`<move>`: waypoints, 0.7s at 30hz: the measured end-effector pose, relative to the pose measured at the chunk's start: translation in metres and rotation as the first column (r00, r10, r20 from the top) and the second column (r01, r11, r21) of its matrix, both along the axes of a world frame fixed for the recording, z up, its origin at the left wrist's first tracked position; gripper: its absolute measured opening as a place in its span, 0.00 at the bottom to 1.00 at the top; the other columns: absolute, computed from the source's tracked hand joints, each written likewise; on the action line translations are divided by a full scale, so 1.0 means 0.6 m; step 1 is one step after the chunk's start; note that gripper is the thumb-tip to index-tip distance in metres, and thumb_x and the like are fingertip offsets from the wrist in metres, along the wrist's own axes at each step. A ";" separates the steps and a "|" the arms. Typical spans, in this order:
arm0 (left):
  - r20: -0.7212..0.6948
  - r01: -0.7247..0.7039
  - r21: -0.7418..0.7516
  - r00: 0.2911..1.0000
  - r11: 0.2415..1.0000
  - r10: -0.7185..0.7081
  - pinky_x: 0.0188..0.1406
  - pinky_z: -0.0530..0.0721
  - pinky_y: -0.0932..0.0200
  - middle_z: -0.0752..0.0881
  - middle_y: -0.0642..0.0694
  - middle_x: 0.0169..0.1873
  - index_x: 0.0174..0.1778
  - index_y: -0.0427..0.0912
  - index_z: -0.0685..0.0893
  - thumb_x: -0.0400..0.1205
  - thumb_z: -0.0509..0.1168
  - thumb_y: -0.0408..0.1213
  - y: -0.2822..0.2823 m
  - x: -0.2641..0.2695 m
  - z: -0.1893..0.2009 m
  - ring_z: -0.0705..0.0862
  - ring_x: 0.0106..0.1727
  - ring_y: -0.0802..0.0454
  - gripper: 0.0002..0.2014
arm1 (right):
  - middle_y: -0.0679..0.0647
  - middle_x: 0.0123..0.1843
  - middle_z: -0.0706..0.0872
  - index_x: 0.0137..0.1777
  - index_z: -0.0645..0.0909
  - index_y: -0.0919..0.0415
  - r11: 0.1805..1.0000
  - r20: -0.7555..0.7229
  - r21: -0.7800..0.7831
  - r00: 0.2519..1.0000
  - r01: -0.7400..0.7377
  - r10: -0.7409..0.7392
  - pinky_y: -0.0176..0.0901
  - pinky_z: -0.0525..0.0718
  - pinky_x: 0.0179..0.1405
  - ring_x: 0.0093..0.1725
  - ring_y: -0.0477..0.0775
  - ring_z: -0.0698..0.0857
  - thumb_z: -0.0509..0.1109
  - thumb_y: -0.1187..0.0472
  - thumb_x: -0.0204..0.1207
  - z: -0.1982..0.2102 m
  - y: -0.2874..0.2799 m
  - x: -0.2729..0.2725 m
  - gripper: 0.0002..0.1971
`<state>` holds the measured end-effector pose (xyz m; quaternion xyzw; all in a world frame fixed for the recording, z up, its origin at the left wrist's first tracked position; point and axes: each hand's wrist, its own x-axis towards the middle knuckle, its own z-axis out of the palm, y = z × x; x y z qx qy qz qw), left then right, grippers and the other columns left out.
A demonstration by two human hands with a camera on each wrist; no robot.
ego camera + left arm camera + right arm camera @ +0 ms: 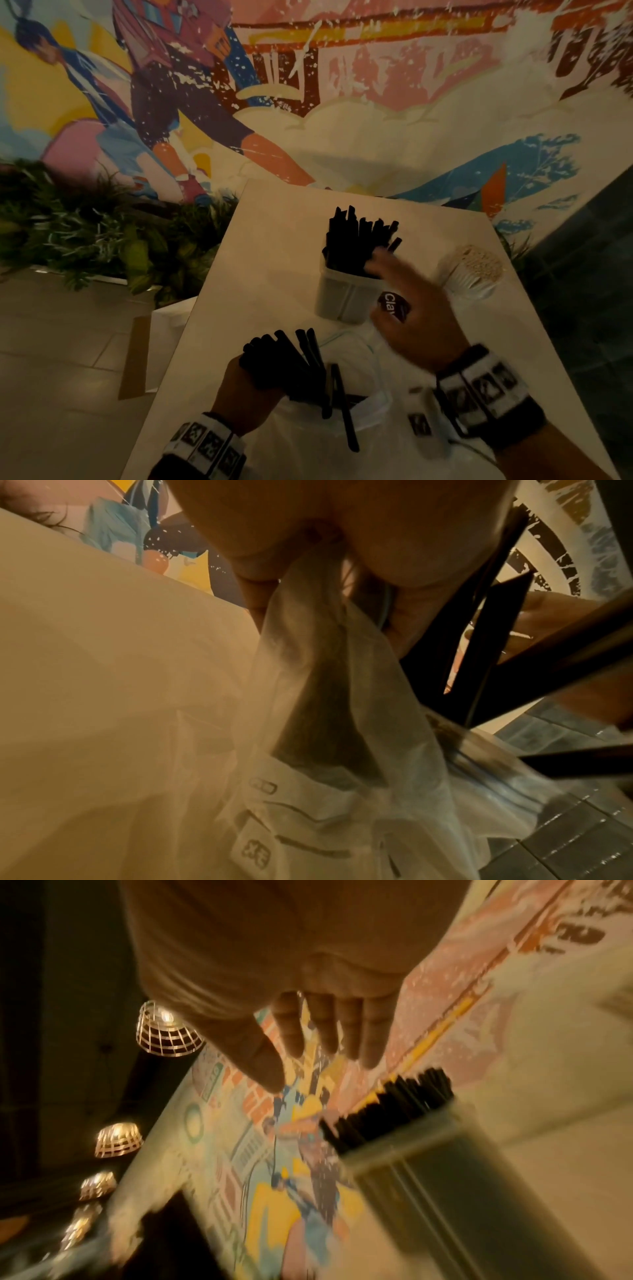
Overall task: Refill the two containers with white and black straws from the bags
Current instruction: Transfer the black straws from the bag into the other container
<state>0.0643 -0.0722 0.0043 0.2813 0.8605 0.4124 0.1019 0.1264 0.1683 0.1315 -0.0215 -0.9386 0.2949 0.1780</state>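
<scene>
A translucent container (342, 298) of upright black straws (356, 240) stands mid-table; it also shows in the right wrist view as a blurred container (455, 1175). To its right stands a second container (474, 274) packed with white straws. My left hand (246, 387) grips a bundle of black straws (287, 363) sticking out of a clear plastic bag (373, 414) at the near edge; the bag (329, 723) and dark straws (486, 653) fill the left wrist view. My right hand (407, 301) hovers beside the black-straw container, fingers (322, 1026) straight and spread, holding nothing.
The white table (274, 246) has its left edge over a tiled floor (68, 359). Green plants (89, 226) line a painted mural wall (342, 102) behind. A dark sticker (392, 305) sits by the container. Hanging wire lamps (164, 1031) show in the right wrist view.
</scene>
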 end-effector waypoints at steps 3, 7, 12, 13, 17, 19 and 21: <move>0.174 -0.017 -0.040 0.984 0.999 0.024 0.21 0.63 0.83 0.74 0.61 0.20 0.24 0.46 0.78 0.61 0.71 0.37 0.008 0.002 0.030 0.72 0.24 0.59 0.06 | 0.37 0.82 0.58 0.78 0.64 0.43 0.979 0.234 0.046 0.955 -0.199 0.183 0.50 0.71 0.76 0.80 0.38 0.60 0.65 0.65 0.69 -0.064 -0.019 0.066 0.36; 0.047 -0.007 0.026 0.999 1.000 0.006 0.19 0.58 0.85 0.78 0.60 0.22 0.34 0.57 0.72 0.69 0.61 0.36 0.014 0.002 0.042 0.80 0.27 0.62 0.09 | 0.27 0.82 0.39 0.76 0.37 0.24 0.952 0.420 -0.083 0.856 -0.295 0.302 0.35 0.58 0.80 0.81 0.32 0.46 0.69 0.56 0.72 -0.101 -0.046 0.111 0.48; 0.225 0.096 0.098 0.967 0.991 -0.116 0.23 0.78 0.69 0.85 0.51 0.23 0.30 0.50 0.86 0.74 0.56 0.44 0.017 0.012 0.027 0.85 0.25 0.54 0.13 | 0.31 0.83 0.40 0.71 0.25 0.22 0.962 0.360 -0.167 0.895 -0.217 0.264 0.35 0.65 0.78 0.82 0.35 0.50 0.71 0.38 0.71 -0.120 -0.085 0.101 0.52; 0.217 0.099 0.146 0.968 0.984 -0.129 0.32 0.84 0.66 0.88 0.51 0.30 0.42 0.56 0.86 0.70 0.61 0.47 0.017 0.016 0.037 0.87 0.33 0.55 0.10 | 0.32 0.83 0.44 0.72 0.27 0.25 0.967 0.338 -0.165 0.910 -0.195 0.241 0.35 0.66 0.77 0.82 0.37 0.54 0.69 0.36 0.72 -0.124 -0.091 0.095 0.49; 0.328 -0.044 0.282 0.943 0.959 -0.053 0.62 0.81 0.51 0.86 0.52 0.55 0.61 0.61 0.81 0.53 0.76 0.69 0.009 0.027 0.023 0.84 0.58 0.54 0.39 | 0.42 0.81 0.65 0.78 0.39 0.37 0.977 0.260 -0.137 0.946 -0.162 0.193 0.21 0.65 0.66 0.73 0.41 0.72 0.62 0.39 0.79 -0.130 -0.105 0.072 0.38; 0.335 -0.037 0.260 0.940 0.965 -0.055 0.64 0.81 0.50 0.86 0.59 0.54 0.55 0.69 0.80 0.55 0.80 0.59 0.009 0.031 0.034 0.83 0.55 0.66 0.31 | 0.47 0.76 0.73 0.81 0.45 0.44 0.975 0.244 -0.114 0.946 -0.189 0.212 0.22 0.70 0.61 0.66 0.45 0.78 0.60 0.42 0.81 -0.136 -0.107 0.067 0.35; 0.319 -0.042 0.222 0.947 0.974 -0.032 0.59 0.84 0.50 0.87 0.58 0.47 0.45 0.78 0.80 0.60 0.78 0.36 0.010 0.036 0.047 0.84 0.49 0.68 0.30 | 0.49 0.73 0.77 0.83 0.51 0.49 0.973 0.220 -0.089 0.949 -0.213 0.228 0.32 0.79 0.58 0.61 0.49 0.82 0.58 0.44 0.83 -0.144 -0.108 0.065 0.32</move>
